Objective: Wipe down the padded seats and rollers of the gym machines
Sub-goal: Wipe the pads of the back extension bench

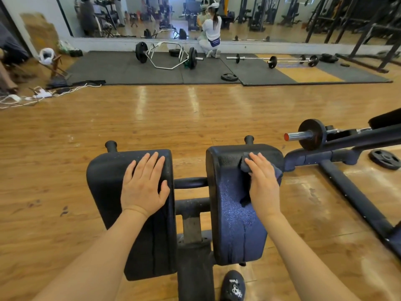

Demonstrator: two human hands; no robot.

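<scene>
Two black padded cushions of a gym machine stand side by side in front of me. My left hand (pixel 144 185) rests flat, fingers straight, on the top of the left pad (pixel 108 192). On the right pad (pixel 234 213), my right hand (pixel 263 183) presses a dark blue-grey cloth (pixel 246 168) with its fingers extended. The cloth bunches under the palm and sticks out at both sides of the hand. A damp, speckled sheen covers the near part of the right pad.
A black steel frame (pixel 358 198) with a loaded weight peg (pixel 312 134) runs off to the right. A weight plate (pixel 386 158) lies on the wood floor. My shoe (pixel 233 286) is by the machine's post. Barbells lie on far mats, where a person crouches at the mirror.
</scene>
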